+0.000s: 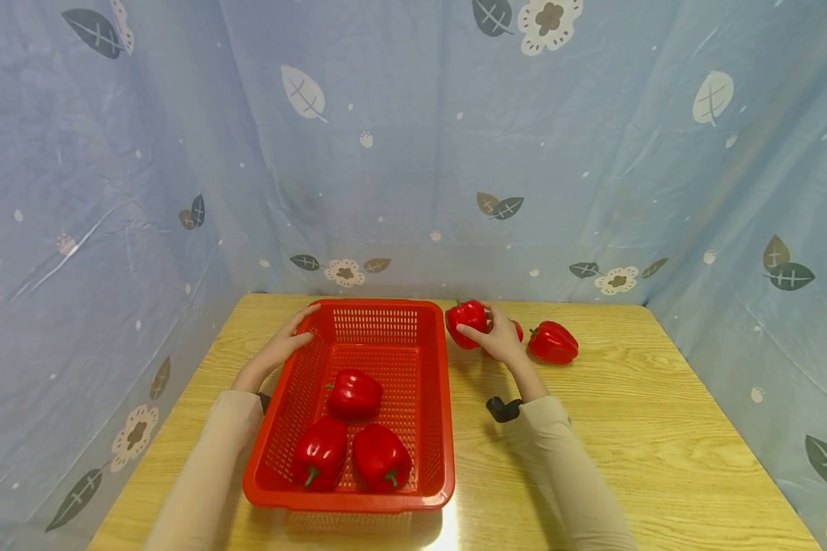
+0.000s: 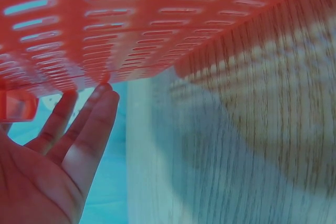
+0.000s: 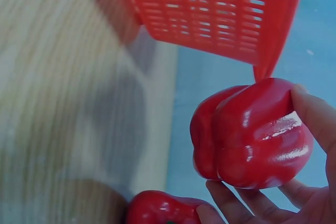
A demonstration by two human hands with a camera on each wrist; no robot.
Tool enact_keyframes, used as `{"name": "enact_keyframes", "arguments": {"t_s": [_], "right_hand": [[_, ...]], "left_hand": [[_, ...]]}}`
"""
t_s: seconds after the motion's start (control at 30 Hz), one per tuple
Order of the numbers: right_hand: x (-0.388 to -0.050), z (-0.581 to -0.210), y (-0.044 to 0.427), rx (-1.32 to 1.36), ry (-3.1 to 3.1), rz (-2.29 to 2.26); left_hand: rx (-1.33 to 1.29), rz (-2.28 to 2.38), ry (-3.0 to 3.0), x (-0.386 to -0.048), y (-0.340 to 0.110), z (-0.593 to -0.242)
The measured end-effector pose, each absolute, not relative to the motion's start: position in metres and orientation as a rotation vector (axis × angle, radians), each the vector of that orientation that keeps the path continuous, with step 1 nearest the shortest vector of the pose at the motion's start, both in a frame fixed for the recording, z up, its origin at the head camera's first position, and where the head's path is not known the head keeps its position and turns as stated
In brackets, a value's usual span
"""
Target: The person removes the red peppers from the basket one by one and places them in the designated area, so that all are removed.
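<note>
My right hand [image 1: 501,337] grips a red bell pepper [image 1: 465,323], thumb on one side and fingers on the other, just right of the red plastic basket [image 1: 449,428]. In the right wrist view the held bell pepper [image 3: 252,135] is raised off the table, near the basket's outer wall [image 3: 205,14]. My left hand [image 1: 286,344] holds the basket's left rim near the far corner, thumb over the rim. Its fingers [image 2: 86,129] reach along the outside of the perforated wall [image 2: 131,30]. Three bell peppers [image 1: 354,394] lie inside the basket's nearer half.
Behind my right hand another bell pepper [image 1: 518,330] is partly hidden. One more bell pepper [image 1: 554,342] lies on the wooden table [image 1: 634,428] farther right. A blue patterned curtain [image 1: 400,168] surrounds the table at the back and sides.
</note>
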State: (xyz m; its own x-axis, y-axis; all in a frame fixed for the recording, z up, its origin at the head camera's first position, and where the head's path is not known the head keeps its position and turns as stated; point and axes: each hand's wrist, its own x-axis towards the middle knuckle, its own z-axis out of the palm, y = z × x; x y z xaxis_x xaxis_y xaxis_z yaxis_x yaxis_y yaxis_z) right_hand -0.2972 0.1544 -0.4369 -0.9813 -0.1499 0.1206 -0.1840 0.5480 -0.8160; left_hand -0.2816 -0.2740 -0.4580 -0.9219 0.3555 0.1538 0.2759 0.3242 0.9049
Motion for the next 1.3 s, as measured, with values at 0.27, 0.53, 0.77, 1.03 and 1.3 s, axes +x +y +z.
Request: {"name": "enact_keyframes", "arguments": {"t_s": [0.27, 0.53, 0.77, 1.03, 1.3], "right_hand": [[-0.293, -0.451, 0.149, 0.309, -2.757, 1.414], [-0.292, -0.459, 0.143, 0.359, -2.818, 1.246], [-0.289, -0.464, 0.14, 0.366, -2.871, 1.163], [-0.289, -0.466, 0.14, 0.317, -2.878, 1.101], [-0.287, -0.466, 0.14, 0.306, -2.892, 1.09]], "left_hand": [[0.608, 1.688, 2.49, -0.285, -0.274, -0.462], [0.604, 1.687, 2.485, -0.284, -0.275, -0.46], [0.58, 1.683, 2.465, -0.283, -0.277, -0.46], [0.576, 1.686, 2.456, -0.269, -0.266, -0.438], [0.587, 1.649, 2.502, -0.266, -0.263, -0.434]]}}
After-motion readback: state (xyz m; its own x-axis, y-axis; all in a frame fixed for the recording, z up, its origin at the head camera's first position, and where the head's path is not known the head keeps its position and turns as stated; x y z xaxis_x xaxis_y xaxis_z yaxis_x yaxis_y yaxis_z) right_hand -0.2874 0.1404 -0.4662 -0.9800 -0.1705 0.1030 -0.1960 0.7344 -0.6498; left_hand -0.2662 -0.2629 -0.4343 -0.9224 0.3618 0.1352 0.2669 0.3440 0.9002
